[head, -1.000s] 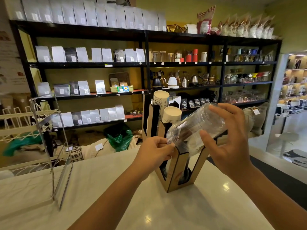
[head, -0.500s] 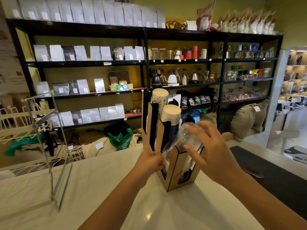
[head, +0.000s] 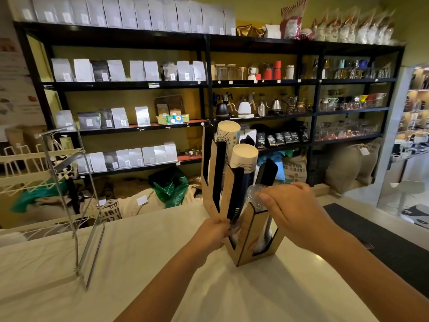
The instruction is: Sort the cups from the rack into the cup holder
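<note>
Clear plastic cups (head: 254, 194), stacked, sit under your right hand (head: 294, 212) at centre frame; its fingers lie flat over the stack's top, lowered into the nearest slot of the cup holder (head: 246, 231). Your left hand (head: 214, 231) pinches the holder's left edge. Two paper-cup stacks (head: 243, 156) fill the slots behind. On the white counter (head: 139, 263), at left of frame, stands the wire rack (head: 69, 194).

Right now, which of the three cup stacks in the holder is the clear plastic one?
The front stack, nearest the person, under the right hand. It is transparent and sits lowest; the two stacks behind it are taller, opaque white paper.
</note>
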